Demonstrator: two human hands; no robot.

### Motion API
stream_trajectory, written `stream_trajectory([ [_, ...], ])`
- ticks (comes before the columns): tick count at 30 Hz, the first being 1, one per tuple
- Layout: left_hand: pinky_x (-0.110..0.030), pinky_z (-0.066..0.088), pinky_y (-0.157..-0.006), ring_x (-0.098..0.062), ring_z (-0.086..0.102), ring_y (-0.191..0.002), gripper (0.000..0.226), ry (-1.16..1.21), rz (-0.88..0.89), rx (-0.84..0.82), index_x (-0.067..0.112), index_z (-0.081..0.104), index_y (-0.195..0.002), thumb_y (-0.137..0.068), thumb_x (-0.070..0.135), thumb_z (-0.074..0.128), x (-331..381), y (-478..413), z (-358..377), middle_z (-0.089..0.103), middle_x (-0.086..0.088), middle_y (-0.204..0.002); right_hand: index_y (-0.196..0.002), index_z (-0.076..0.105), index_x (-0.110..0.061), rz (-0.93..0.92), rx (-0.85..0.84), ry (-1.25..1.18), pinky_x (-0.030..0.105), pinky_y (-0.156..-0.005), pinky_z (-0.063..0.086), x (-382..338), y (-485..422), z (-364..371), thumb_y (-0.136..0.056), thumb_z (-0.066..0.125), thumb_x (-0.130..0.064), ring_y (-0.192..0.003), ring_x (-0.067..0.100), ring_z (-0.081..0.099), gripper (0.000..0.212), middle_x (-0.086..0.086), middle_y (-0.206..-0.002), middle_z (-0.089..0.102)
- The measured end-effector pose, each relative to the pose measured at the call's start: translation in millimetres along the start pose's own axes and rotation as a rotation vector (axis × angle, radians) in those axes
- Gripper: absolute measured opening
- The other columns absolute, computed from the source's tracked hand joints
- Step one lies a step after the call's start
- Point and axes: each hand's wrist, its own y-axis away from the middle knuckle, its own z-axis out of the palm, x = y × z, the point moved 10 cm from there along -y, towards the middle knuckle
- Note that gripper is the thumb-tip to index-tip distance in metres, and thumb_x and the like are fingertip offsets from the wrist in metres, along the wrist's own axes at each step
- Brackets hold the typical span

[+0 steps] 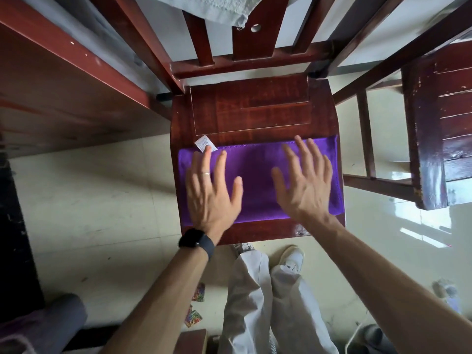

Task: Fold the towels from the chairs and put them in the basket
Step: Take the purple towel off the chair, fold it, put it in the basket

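Observation:
A purple towel (258,172) lies folded into a wide strip across the front half of a dark red wooden chair seat (250,111). Its white label (203,143) sticks out at the far left corner. My left hand (212,187) lies flat on the towel's left part with fingers spread, the middle fingertip at the label. My right hand (306,180) is spread flat over the towel's right part. A grey-white towel (217,7) hangs over the chair's backrest at the top of the view. No basket is in view.
A red-brown wooden table (63,80) stands to the left. A second dark wooden chair (439,123) is on the right. My legs and white shoes (290,261) are just before the chair. Small colourful cards (195,305) lie on the pale tile floor.

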Motion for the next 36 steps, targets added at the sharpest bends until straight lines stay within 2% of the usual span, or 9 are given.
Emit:
stream_trajectory([
  [4, -0.064, 0.015, -0.116, -0.044, 0.005, -0.151, 0.066, -0.047, -0.246, -0.123, 0.028, 0.027, -0.156, -0.097, 0.056, 0.039, -30.0, 4.4, 46.8, 0.011, -0.017, -0.165, -0.160, 0.017, -0.035, -0.006, -0.170, 0.116, 0.061, -0.122, 0.007, 19.2, -5.7, 42.4, -0.100, 0.028, -0.065, -0.157, 0.022, 0.004, 0.068, 0.002, -0.170, 0.009],
  [8, -0.061, 0.011, -0.119, -0.044, 0.001, -0.151, 0.066, -0.139, -0.223, -0.117, 0.034, 0.020, -0.157, -0.097, 0.060, 0.033, -39.4, -1.2, 52.0, 0.005, -0.018, -0.165, -0.161, 0.015, -0.035, 0.057, -0.133, 0.100, 0.062, -0.122, 0.004, 43.2, -9.4, 42.3, -0.100, 0.028, -0.065, -0.157, 0.024, 0.003, 0.068, 0.004, -0.170, 0.007],
  [11, -0.060, 0.007, -0.119, -0.042, 0.000, -0.151, 0.068, -0.159, -0.056, -0.193, 0.036, 0.015, -0.158, -0.097, 0.061, 0.031, -25.2, -26.2, 54.6, 0.002, -0.016, -0.166, -0.161, 0.014, -0.034, 0.180, -0.120, 0.082, 0.065, -0.121, 0.003, 53.4, 7.8, 38.8, -0.100, 0.029, -0.065, -0.157, 0.024, 0.004, 0.069, 0.003, -0.170, 0.008],
  [16, -0.062, 0.009, -0.119, -0.032, 0.007, -0.153, 0.065, -0.234, 0.474, -0.266, 0.042, 0.018, -0.156, -0.095, 0.053, 0.038, 55.6, -104.0, 63.3, 0.010, -0.007, -0.167, -0.160, 0.021, -0.030, 0.479, -0.128, 0.071, 0.062, -0.118, 0.015, 78.3, 86.1, 25.3, -0.094, 0.041, -0.065, -0.150, 0.028, 0.023, 0.077, 0.006, -0.162, 0.028],
  [18, -0.062, 0.010, -0.119, -0.030, 0.012, -0.153, 0.066, -0.242, 0.506, -0.269, 0.042, 0.021, -0.155, -0.093, 0.042, 0.044, 89.1, -113.5, 62.2, 0.014, -0.005, -0.166, -0.156, 0.029, -0.030, 0.530, -0.154, 0.013, 0.057, -0.114, 0.022, 72.8, 107.5, 19.6, -0.090, 0.048, -0.059, -0.140, 0.030, 0.035, 0.075, 0.006, -0.152, 0.039],
  [22, -0.057, 0.028, -0.115, -0.031, 0.034, -0.144, 0.062, 0.004, 0.143, -0.188, 0.032, 0.039, -0.150, -0.089, 0.030, 0.051, 94.5, -77.6, 38.6, 0.035, -0.008, -0.158, -0.141, 0.044, -0.028, 0.643, -0.285, -0.256, 0.048, -0.103, 0.037, 75.9, 118.5, 13.3, -0.092, 0.055, -0.048, -0.127, 0.031, 0.045, 0.054, 0.006, -0.135, 0.050],
  [26, -0.042, 0.041, -0.093, -0.035, 0.054, -0.114, 0.047, 0.275, -0.388, -0.035, 0.012, 0.059, -0.126, -0.082, 0.030, 0.063, 39.5, 34.3, 11.8, 0.058, -0.015, -0.125, -0.117, 0.053, -0.011, 0.735, -0.404, -0.445, 0.044, -0.097, 0.043, 97.0, 118.9, 21.3, -0.089, 0.066, -0.036, -0.114, 0.038, 0.055, 0.039, 0.014, -0.118, 0.060],
  [31, -0.038, 0.048, -0.077, -0.033, 0.065, -0.088, 0.048, 0.609, -1.019, -0.338, 0.005, 0.063, -0.093, -0.080, 0.051, 0.061, -5.7, 171.0, 54.9, 0.069, -0.011, -0.087, -0.125, 0.066, -0.017, 0.749, -0.597, -0.512, 0.032, -0.096, 0.045, 111.6, 124.5, 34.5, -0.086, 0.071, -0.041, -0.114, 0.029, 0.063, 0.046, 0.005, -0.118, 0.071],
  [36, -0.036, 0.047, -0.075, -0.024, 0.062, -0.078, 0.029, 0.909, -1.187, -0.468, 0.017, 0.063, -0.074, -0.086, 0.043, 0.068, 9.0, 195.5, 73.9, 0.062, 0.000, -0.068, -0.115, 0.070, -0.019, 0.753, -0.540, -0.622, 0.038, -0.095, 0.052, 119.2, 131.4, 34.5, -0.086, 0.073, -0.042, -0.098, 0.025, 0.066, 0.037, 0.000, -0.101, 0.073],
])
